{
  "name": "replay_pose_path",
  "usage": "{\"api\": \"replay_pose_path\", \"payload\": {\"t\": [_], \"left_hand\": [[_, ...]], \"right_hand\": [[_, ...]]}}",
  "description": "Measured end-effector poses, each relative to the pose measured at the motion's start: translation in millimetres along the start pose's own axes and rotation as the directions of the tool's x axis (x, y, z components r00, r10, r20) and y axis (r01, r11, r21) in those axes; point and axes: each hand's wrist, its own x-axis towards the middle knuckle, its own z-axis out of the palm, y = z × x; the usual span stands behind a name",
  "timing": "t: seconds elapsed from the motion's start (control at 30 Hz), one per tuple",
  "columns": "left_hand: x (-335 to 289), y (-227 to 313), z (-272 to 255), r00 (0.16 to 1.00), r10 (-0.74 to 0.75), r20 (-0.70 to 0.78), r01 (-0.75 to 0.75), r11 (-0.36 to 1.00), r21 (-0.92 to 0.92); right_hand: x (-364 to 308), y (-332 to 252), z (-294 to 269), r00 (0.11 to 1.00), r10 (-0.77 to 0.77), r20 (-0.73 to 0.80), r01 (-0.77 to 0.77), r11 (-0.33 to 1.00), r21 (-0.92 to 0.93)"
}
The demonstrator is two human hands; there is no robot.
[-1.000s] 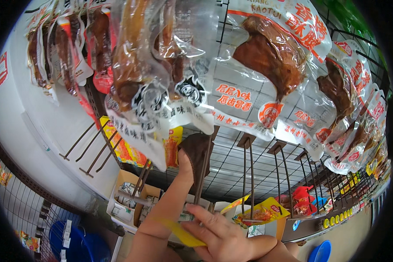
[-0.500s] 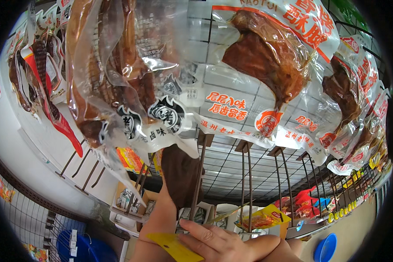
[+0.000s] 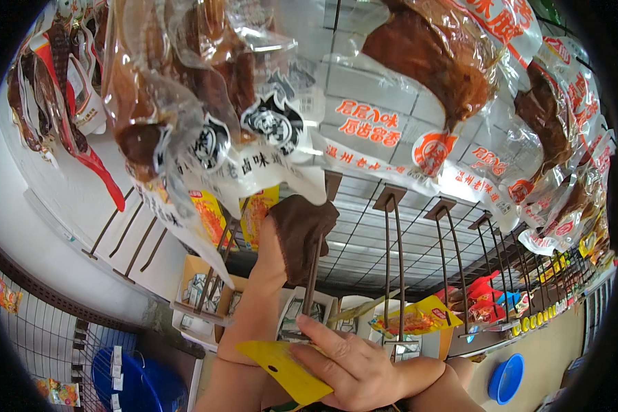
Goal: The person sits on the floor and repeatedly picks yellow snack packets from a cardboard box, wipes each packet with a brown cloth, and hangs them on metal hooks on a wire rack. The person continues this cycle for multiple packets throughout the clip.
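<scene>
One half-hidden bare left hand [image 3: 272, 244], one bare right hand [image 3: 353, 367] full of yellow

So the left hand is up by a black wire grid panel [image 3: 357, 237], mostly behind a soft, matte, dark brown cloth [image 3: 296, 237]. That cloth sits bunched against a long, thin, dark metal prong [image 3: 314, 275]; can't tell how tightly the fingers are closed, or whether the fabric goes right round the rod. Floppy stuff like that should mould to thin metal pretty easily.

The right hand is lower and in front, fingers folded over a flat, glossy yellow packet [image 3: 288, 371] with a small punched hole, index finger poking out near the prong's front end. Guessing the packet's tucked low to leave that finger free. The hole's presumably for hanging.

Above, crinkly clear plastic packs of shiny brown meat [image 3: 432, 62] dangle with their bottom edges loose, probably because they're hung from the top.
</scene>
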Motion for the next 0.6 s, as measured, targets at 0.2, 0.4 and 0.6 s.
{"api": "replay_pose_path", "payload": {"t": [0.2,0.4,0.6], "left_hand": [[-50,22,-8,0.985,0.172,-0.03,-0.152,0.928,0.339],[-66,57,-14,0.986,0.14,-0.094,-0.094,0.92,0.38],[-68,75,-31,0.927,0.353,0.127,-0.375,0.866,0.331]], "right_hand": [[-25,-10,3,0.988,-0.04,-0.15,0.038,0.999,-0.014],[-43,-13,-4,0.985,-0.047,-0.167,0.049,0.999,0.004],[-64,-17,-2,0.979,0.075,-0.19,-0.059,0.994,0.088]]}}
